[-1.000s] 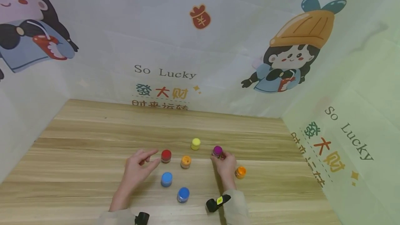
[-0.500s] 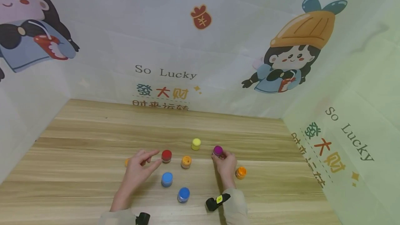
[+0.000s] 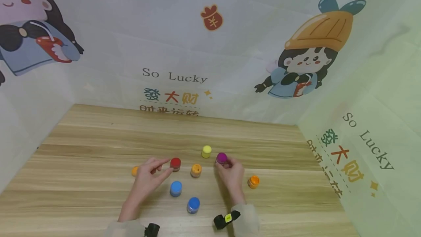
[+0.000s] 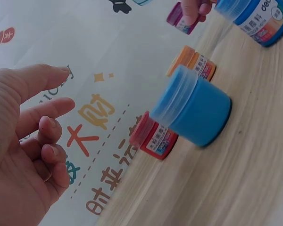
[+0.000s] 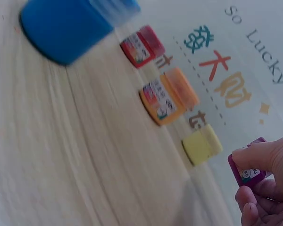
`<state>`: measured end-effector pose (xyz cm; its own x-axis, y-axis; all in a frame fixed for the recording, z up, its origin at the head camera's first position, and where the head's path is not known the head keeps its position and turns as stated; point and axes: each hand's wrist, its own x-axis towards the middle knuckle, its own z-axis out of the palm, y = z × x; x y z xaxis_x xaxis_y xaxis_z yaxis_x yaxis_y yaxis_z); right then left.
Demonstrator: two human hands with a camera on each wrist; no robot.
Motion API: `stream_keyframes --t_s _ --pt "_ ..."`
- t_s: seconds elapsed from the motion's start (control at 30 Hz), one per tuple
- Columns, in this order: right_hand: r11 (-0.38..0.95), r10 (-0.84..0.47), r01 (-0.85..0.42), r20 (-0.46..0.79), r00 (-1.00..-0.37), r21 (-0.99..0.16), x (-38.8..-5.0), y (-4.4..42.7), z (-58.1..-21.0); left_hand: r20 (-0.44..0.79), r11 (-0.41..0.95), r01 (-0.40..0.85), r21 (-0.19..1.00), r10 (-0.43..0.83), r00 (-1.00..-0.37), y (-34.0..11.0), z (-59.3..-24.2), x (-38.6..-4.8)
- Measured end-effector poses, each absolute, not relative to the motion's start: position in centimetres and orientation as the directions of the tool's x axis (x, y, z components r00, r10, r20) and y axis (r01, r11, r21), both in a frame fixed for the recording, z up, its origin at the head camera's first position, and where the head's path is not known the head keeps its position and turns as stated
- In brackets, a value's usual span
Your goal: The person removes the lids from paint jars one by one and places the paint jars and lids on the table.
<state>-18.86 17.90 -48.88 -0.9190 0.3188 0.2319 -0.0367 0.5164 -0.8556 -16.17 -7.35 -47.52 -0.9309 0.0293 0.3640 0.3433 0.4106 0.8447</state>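
Free lane between right hand (image 3: pixel 232 176) and darker blue jar (image 3: pixel 193 205), middle orange jar (image 3: pixel 196 171) the leftward obstacle

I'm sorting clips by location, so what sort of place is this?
Probably an indoor tabletop corner set up for crafts or filming: a wood-grain tabletop, white sheeting printed with cartoons and lettering behind it, and several small paint jars.
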Motion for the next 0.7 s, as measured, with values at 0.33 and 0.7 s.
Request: stream_keyframes --t_s 0.33,0.7 --pt "0.550 0.218 -0.149 0.314 -0.924 -0.822 -17.2 16.0 -47.2 0.402 0.392 0.405 0.826 0.095 -0.911 -5.6 -47.0 -16.6" --pt "0.500 0.095 -0.234 0.321 -0.942 -0.834 -15.5 15.0 -46.1 0.473 0.316 0.508 0.801 0.185 -0.862 -3.5 -46.9 -17.2"
